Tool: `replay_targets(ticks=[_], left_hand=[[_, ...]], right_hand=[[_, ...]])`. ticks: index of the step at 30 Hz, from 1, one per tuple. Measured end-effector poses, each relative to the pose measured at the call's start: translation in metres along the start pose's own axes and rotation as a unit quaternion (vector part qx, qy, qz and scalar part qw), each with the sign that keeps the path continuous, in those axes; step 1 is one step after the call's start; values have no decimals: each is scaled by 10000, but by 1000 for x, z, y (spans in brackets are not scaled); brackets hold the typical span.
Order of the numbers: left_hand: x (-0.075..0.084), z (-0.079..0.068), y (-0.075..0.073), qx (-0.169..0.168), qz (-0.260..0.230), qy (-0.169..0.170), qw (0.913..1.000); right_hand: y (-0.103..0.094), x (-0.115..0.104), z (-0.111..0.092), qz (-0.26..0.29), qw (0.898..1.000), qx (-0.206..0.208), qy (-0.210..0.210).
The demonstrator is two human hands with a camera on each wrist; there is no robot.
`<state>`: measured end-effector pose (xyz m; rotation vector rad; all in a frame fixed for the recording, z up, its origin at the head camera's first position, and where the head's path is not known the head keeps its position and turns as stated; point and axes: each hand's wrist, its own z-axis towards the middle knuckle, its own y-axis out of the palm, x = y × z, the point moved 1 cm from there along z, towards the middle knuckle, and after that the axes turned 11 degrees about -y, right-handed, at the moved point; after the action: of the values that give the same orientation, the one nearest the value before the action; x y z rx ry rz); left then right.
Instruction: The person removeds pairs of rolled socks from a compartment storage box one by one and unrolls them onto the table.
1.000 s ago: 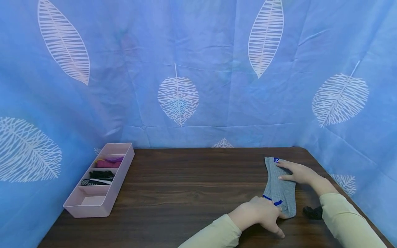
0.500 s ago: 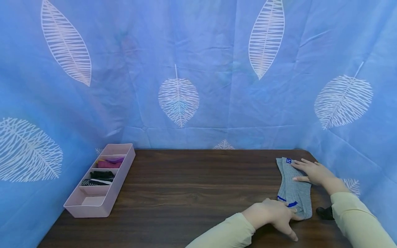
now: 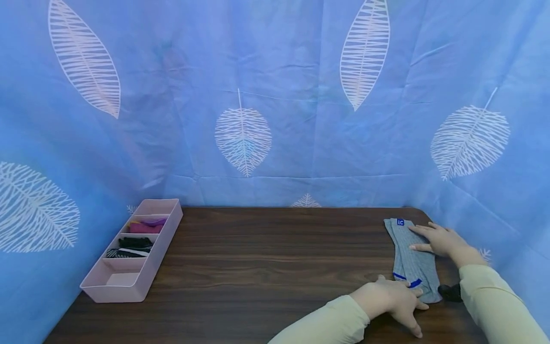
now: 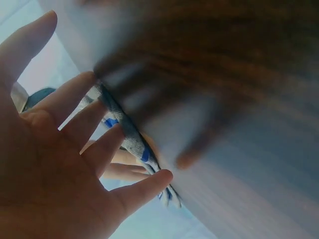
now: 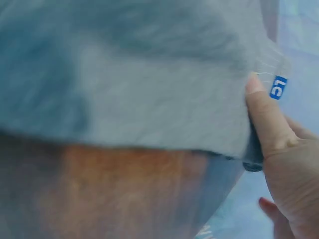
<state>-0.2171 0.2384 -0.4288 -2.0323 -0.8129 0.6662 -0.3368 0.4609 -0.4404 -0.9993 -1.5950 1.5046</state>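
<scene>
A pair of grey socks (image 3: 410, 255) lies flat at the right of the table, with a blue label at the far cuff end and blue stripes near the toes. My left hand (image 3: 397, 302) is at the near, toe end, fingers spread and fingertips at the fabric. In the left wrist view, the left palm (image 4: 55, 154) shows its fingers stretched towards the socks' edge. On the upper right side of the socks my right hand (image 3: 442, 241) rests with fingers extended. The right wrist view shows that thumb (image 5: 269, 117) along the grey fabric (image 5: 164, 99), near the blue label (image 5: 278, 87).
A pink divided box (image 3: 161, 255) stands at the left of the brown wooden table (image 3: 266, 267). Purple and red socks (image 3: 146, 228) and dark patterned socks (image 3: 133, 248) fill two compartments. A small black object (image 3: 450, 293) sits beside my right sleeve. A blue leaf-print curtain (image 3: 283, 143) hangs behind.
The grey socks have shifted right across the table, with both hands moving along on them. Their toe end has swung slightly further right.
</scene>
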Motion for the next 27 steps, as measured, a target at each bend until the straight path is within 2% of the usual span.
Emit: replay_targets(ticks=[6, 11, 14, 19, 22, 27], left_hand=[[-1, 2, 1, 59, 18, 52, 10000], [-3, 5, 2, 204, 5, 261, 9995], [-4, 4, 3, 342, -110, 372, 9987], [-3, 3, 3, 553, -168, 378, 9976], [-1, 2, 3, 602, -90, 330, 9976], [0, 1, 3, 721, -4, 359, 9967]], right_hand=[[0, 2, 0, 1220, 9924, -128, -75], [-3, -1, -1, 1631, 9865, 16, -153], [-6, -4, -1, 1477, 9888, 121, -183], [-10, -7, -3, 652, 9973, 299, -145], [-12, -9, -4, 285, 9991, 320, -62], [-15, -11, -6, 168, 9989, 411, -116]])
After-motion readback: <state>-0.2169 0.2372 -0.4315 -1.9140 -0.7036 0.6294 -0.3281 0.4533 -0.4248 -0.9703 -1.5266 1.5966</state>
